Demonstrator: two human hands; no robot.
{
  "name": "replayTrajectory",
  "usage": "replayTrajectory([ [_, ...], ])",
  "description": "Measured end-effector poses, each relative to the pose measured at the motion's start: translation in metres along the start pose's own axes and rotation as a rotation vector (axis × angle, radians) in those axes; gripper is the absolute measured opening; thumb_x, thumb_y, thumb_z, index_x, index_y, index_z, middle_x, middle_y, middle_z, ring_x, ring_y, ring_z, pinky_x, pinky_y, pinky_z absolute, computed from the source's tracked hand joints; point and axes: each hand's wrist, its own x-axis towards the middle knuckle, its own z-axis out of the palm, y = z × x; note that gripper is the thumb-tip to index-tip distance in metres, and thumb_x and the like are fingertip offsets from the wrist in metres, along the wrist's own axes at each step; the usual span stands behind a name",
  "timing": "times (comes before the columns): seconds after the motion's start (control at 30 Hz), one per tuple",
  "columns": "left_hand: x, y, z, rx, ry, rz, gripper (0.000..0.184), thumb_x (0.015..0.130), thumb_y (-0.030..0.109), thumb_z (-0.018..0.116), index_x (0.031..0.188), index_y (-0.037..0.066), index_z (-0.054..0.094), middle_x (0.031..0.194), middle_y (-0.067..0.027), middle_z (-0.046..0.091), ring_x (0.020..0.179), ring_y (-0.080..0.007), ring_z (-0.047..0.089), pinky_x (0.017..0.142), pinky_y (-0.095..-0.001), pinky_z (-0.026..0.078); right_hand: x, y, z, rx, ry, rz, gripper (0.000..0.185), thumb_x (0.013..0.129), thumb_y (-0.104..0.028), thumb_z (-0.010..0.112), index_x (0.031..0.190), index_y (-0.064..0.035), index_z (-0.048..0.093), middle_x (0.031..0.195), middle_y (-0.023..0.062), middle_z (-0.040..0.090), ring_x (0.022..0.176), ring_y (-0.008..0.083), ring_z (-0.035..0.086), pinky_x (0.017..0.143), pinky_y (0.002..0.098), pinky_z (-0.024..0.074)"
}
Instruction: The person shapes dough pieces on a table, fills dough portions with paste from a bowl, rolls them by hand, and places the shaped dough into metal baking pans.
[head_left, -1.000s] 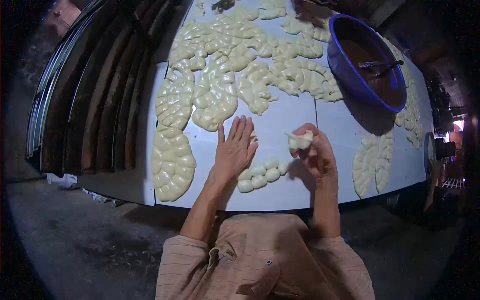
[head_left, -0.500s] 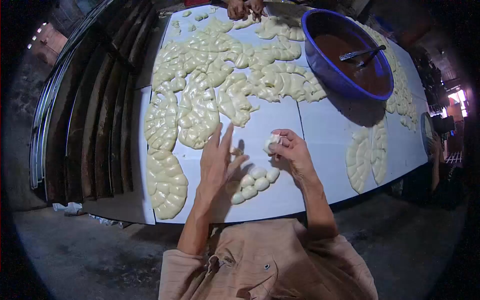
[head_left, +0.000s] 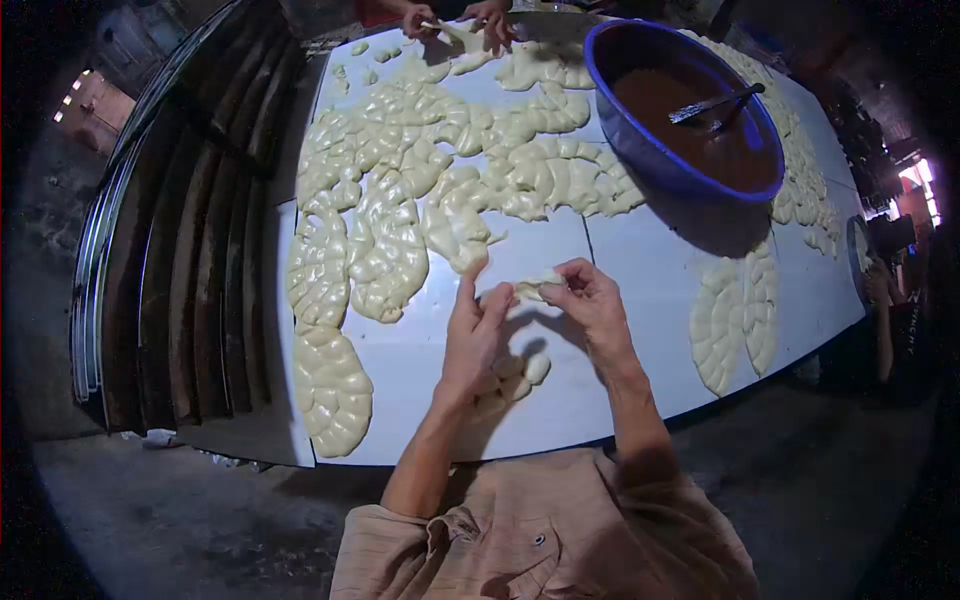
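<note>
Over the white tabletop, a small piece of pale dough (head_left: pixel 532 288) is stretched between my two hands. My left hand (head_left: pixel 472 335) is closed on its left end near the thumb, with one finger pointing up. My right hand (head_left: pixel 597 312) pinches the other end between thumb and fingers. Below them on the table lies a cluster of small dough balls (head_left: pixel 513 382), partly covered by my left hand and its shadow. Just beyond my left hand is a glossy flattened dough piece (head_left: pixel 460 228).
Glossy dough (head_left: pixel 390 250) spreads over the table's left and far parts. A blue basin (head_left: pixel 690 180) of brown filling with a spoon (head_left: pixel 715 103) stands at right. Dark metal trays (head_left: pixel 190 270) are racked at left. Another person's hands (head_left: pixel 485 22) stretch dough at the far edge.
My left hand has moved right to meet my right hand, and the dough is now drawn out between them. At the far edge, the other person's hands have lifted and spread a dough piece.
</note>
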Motion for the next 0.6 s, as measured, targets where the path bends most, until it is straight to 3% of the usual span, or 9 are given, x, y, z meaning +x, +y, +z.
replayTrajectory([
  [0.07, 0.011, 0.002, 0.02, 0.162, 0.153, 0.261, 0.067, 0.103, 0.037, 0.054, 0.155, 0.006, 0.023, 0.132, -0.0191, 0.056, 0.124, -0.0242, 0.054, 0.097, -0.0335, 0.048, 0.0, -0.012, 0.002, -0.013, 0.02, -0.071, 0.039, 0.083, -0.007, 0.077, 0.117, -0.0036, 0.058, 0.103, 0.0088, 0.068, 0.091, 0.0137, 0.062, 0.083, 0.0279, 0.0507],
  [0.1, 0.013, 0.012, 0.033, 0.185, 0.143, 0.378, 0.076, 0.1, 0.05, 0.05, 0.154, 0.004, 0.023, 0.136, -0.0208, 0.053, 0.126, -0.0276, 0.052, 0.102, -0.0375, 0.043, -0.002, -0.02, 0.004, -0.019, 0.029, -0.104, 0.042, 0.083, -0.005, 0.077, 0.12, -0.0039, 0.056, 0.102, 0.0094, 0.068, 0.091, 0.0133, 0.062, 0.083, 0.0276, 0.0508],
  [0.2, 0.023, 0.005, 0.069, -0.03, -0.028, 0.552, 0.082, 0.094, 0.055, 0.06, 0.149, -0.002, 0.036, 0.137, -0.0188, 0.056, 0.124, -0.028, 0.056, 0.099, -0.0335, 0.047, -0.006, -0.033, 0.005, 0.262, -0.089, -0.067, 0.055, 0.082, -0.001, 0.076, 0.129, -0.0034, 0.047, 0.096, 0.0043, 0.066, 0.089, 0.0114, 0.064, 0.079, 0.0225, 0.0505],
  [0.3, 0.044, -0.023, 0.092, -0.023, -0.059, 0.814, 0.082, 0.089, 0.039, 0.073, 0.149, -0.003, 0.037, 0.133, -0.0202, 0.059, 0.12, -0.0272, 0.06, 0.097, -0.0337, 0.048, -0.005, -0.052, -0.002, 0.574, -0.179, -0.052, 0.032, 0.087, -0.005, 0.071, 0.114, -0.004, 0.054, 0.096, 0.0067, 0.066, 0.088, 0.0131, 0.065, 0.079, 0.0248, 0.0519],
  [0.37, 0.046, -0.021, 0.124, -0.315, 0.002, 0.703, 0.083, 0.085, 0.03, 0.08, 0.148, -0.003, 0.037, 0.131, -0.0208, 0.06, 0.119, -0.0268, 0.06, 0.097, -0.0338, 0.049, 0.002, -0.056, -0.013, 0.626, -0.137, -0.047, 0.018, 0.092, -0.01, 0.067, 0.107, -0.0056, 0.057, 0.097, 0.006, 0.065, 0.087, 0.0136, 0.066, 0.079, 0.0251, 0.0528],
  [0.43, 0.049, -0.026, 0.137, -0.438, -0.067, 0.578, 0.095, 0.083, 0.019, 0.082, 0.155, 0.002, 0.022, 0.135, -0.021, 0.056, 0.119, -0.026, 0.059, 0.097, -0.0346, 0.05, 0.011, -0.067, -0.025, 0.595, -0.191, -0.04, 0.017, 0.093, -0.012, 0.067, 0.105, -0.0062, 0.057, 0.096, 0.0047, 0.065, 0.085, 0.013, 0.065, 0.078, 0.0251, 0.0527],
  [0.5, 0.043, -0.024, 0.143, -0.537, -0.176, 0.29, 0.101, 0.085, 0.013, 0.079, 0.158, 0.007, 0.01, 0.143, -0.0211, 0.048, 0.119, -0.0252, 0.058, 0.095, -0.0351, 0.052, 0.022, -0.08, -0.045, 0.512, -0.192, -0.006, 0.015, 0.094, -0.014, 0.067, 0.103, -0.0069, 0.058, 0.094, 0.0023, 0.064, 0.083, 0.0116, 0.064, 0.077, 0.025, 0.0523],
  [0.57, 0.046, -0.026, 0.135, -0.381, -0.23, 0.152, 0.101, 0.087, 0.005, 0.073, 0.159, 0.013, 0.003, 0.15, -0.0219, 0.039, 0.117, -0.0243, 0.058, 0.091, -0.034, 0.055, 0.045, -0.107, -0.073, 0.269, -0.044, -0.204, 0.015, 0.095, -0.019, 0.066, 0.102, -0.0068, 0.059, 0.093, 0.0013, 0.064, 0.082, 0.0105, 0.063, 0.073, 0.025, 0.0512],
  [0.6, 0.042, -0.016, 0.126, -0.222, -0.221, 0.064, 0.091, 0.091, 0.007, 0.07, 0.158, 0.01, 0.009, 0.147, -0.0223, 0.043, 0.114, -0.0228, 0.061, 0.089, -0.0325, 0.056, 0.061, -0.125, -0.1, 0.085, -0.019, -0.315, 0.016, 0.096, -0.021, 0.065, 0.102, -0.0064, 0.06, 0.093, 0.0012, 0.064, 0.082, 0.0102, 0.062, 0.072, 0.0247, 0.0506],
])
